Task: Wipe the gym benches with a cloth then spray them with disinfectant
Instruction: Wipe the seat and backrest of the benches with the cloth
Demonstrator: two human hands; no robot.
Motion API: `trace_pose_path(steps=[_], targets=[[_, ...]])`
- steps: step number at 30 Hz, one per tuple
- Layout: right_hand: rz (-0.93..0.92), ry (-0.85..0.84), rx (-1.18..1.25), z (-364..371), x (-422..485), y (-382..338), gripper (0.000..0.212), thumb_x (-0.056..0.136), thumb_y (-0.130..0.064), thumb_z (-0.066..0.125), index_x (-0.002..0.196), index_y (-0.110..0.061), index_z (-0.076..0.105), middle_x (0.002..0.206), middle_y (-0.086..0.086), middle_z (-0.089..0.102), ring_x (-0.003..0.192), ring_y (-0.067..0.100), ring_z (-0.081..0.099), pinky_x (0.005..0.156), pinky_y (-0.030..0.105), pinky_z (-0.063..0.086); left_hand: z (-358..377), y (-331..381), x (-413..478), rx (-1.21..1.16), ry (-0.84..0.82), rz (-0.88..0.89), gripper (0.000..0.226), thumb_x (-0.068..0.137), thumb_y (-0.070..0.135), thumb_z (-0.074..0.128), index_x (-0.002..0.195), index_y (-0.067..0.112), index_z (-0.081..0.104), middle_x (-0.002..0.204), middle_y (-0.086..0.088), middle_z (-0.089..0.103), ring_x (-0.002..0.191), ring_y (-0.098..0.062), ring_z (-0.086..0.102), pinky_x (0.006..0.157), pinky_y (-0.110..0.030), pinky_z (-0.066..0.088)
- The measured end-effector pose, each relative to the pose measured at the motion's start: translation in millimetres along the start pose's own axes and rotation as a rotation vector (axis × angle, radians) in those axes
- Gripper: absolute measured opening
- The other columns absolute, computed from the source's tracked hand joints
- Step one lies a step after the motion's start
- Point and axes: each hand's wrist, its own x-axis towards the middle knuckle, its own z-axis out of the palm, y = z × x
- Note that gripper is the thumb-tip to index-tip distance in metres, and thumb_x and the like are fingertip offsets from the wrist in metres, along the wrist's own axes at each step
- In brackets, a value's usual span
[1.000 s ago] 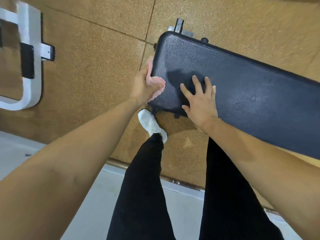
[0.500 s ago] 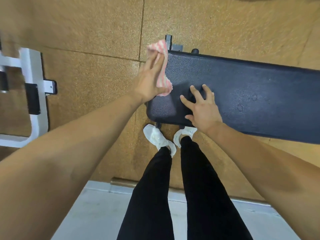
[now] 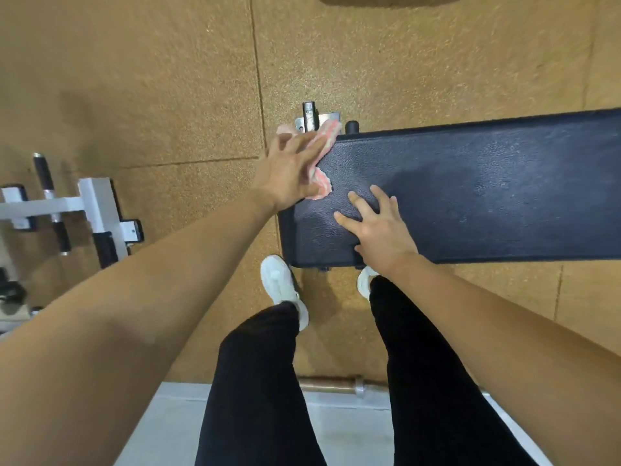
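Observation:
A black padded gym bench runs from the centre to the right edge. My left hand presses a pink-and-white striped cloth against the bench's far left corner, the cloth hanging over the end edge. My right hand lies flat on the pad near its left end, fingers spread, holding nothing. No spray bottle is in view.
Metal bench frame parts stick out behind the far left corner. A white equipment frame with black pads stands on the brown rubber floor at left. A barbell end lies along the floor edge below. My white shoes stand beside the bench.
My left hand has kept the cloth at the bench's far left corner, shifting slightly along the end edge. The right hand stays planted. The view has tilted, showing more white equipment at left.

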Motion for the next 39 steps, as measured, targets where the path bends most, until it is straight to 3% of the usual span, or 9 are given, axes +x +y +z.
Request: trace_pose_path(steps=[3, 7, 14, 17, 19, 21, 26, 31, 39], targets=[[0.026, 0.009, -0.01, 3.9, 0.0, -1.5, 0.085, 0.082, -0.028, 0.081, 0.155, -0.039, 0.037, 0.168, 0.006, 0.021, 0.151, 0.048, 0.011, 0.119, 0.068, 0.021, -3.6, 3.7, 9.4, 0.033, 0.009, 0.1, 0.088, 0.087, 0.058, 0.07, 0.161, 0.038, 0.026, 0.165, 0.009, 0.033, 0.148, -0.029, 0.03, 0.117, -0.053, 0.028], [0.063, 0.008, -0.006, 3.5, 2.2, -3.0, 0.081, 0.091, -0.032, 0.073, 0.157, -0.043, 0.027, 0.17, 0.002, 0.009, 0.153, 0.044, 0.0, 0.123, 0.065, 0.013, -13.9, 4.0, 27.6, -0.042, 0.051, 0.233, 0.059, 0.099, 0.045, 0.063, 0.153, 0.027, 0.048, 0.156, 0.002, 0.05, 0.137, -0.029, 0.047, 0.112, -0.047, 0.037], [0.229, -0.071, 0.079, -3.4, -3.3, -31.5, 0.08, 0.096, -0.008, 0.059, 0.16, -0.039, 0.022, 0.171, 0.001, -0.009, 0.154, 0.039, -0.017, 0.125, 0.058, 0.015, -26.0, -31.9, 31.0, -0.074, 0.027, 0.372, 0.041, 0.099, 0.023, 0.068, 0.14, 0.024, 0.064, 0.147, -0.001, 0.061, 0.132, -0.031, 0.057, 0.107, -0.052, 0.049], [0.37, -0.101, 0.143, -9.6, -2.0, -54.7, 0.076, 0.099, -0.015, 0.06, 0.16, -0.039, 0.021, 0.17, -0.002, -0.016, 0.155, 0.036, -0.018, 0.12, 0.051, 0.03, -29.8, -60.5, 15.9, -0.025, -0.041, 0.425, 0.039, 0.098, 0.016, 0.066, 0.137, 0.022, 0.067, 0.154, -0.002, 0.054, 0.131, -0.035, 0.053, 0.109, -0.046, 0.045], [0.476, -0.119, 0.187, -13.9, -0.1, -71.5, 0.073, 0.102, -0.027, 0.059, 0.161, -0.038, 0.018, 0.169, -0.004, -0.02, 0.156, 0.034, -0.017, 0.106, 0.045, 0.049, -28.4, -81.1, 5.9, -0.048, -0.069, 0.423, 0.04, 0.096, 0.009, 0.067, 0.136, 0.017, 0.067, 0.157, -0.005, 0.049, 0.135, -0.037, 0.051, 0.115, -0.042, 0.04], [0.575, -0.115, 0.267, -15.9, 5.2, -88.1, 0.072, 0.102, -0.032, 0.06, 0.161, -0.035, 0.018, 0.169, -0.006, -0.023, 0.156, 0.034, -0.017, 0.098, 0.044, 0.054, -25.4, -98.4, 0.8, -0.093, -0.103, 0.407, 0.042, 0.096, 0.006, 0.067, 0.138, 0.013, 0.066, 0.161, -0.009, 0.043, 0.141, -0.036, 0.05, 0.122, -0.038, 0.034], [0.783, -0.037, 0.492, -15.9, 26.6, -117.3, 0.071, 0.099, -0.028, 0.065, 0.16, -0.025, 0.028, 0.17, -0.007, -0.018, 0.157, 0.034, -0.013, 0.112, 0.046, 0.044, -23.3, -101.6, -3.8, -0.184, -0.159, 0.384, 0.043, 0.098, 0.005, 0.062, 0.141, 0.013, 0.063, 0.166, -0.01, 0.033, 0.139, -0.037, 0.053, 0.117, -0.045, 0.043], [0.818, 0.035, 0.559, -5.7, 29.1, -120.0, 0.066, 0.098, -0.023, 0.066, 0.156, -0.021, 0.034, 0.171, -0.008, -0.013, 0.157, 0.032, -0.012, 0.111, 0.048, 0.045, -2.4, -100.7, -11.9, -0.188, -0.095, 0.41, 0.048, 0.098, 0.008, 0.062, 0.146, 0.01, 0.056, 0.169, -0.009, 0.028, 0.141, -0.039, 0.049, 0.115, -0.053, 0.043], [0.829, 0.102, 0.659, 4.6, 28.9, -120.7, 0.066, 0.098, -0.019, 0.064, 0.157, -0.02, 0.035, 0.172, -0.008, -0.007, 0.158, 0.031, -0.008, 0.121, 0.052, 0.033, 2.7, -82.5, -36.2, -0.224, -0.058, 0.266, 0.036, 0.101, 0.019, 0.059, 0.137, 0.019, 0.066, 0.163, 0.002, 0.041, 0.139, -0.024, 0.053, 0.11, -0.042, 0.048]])
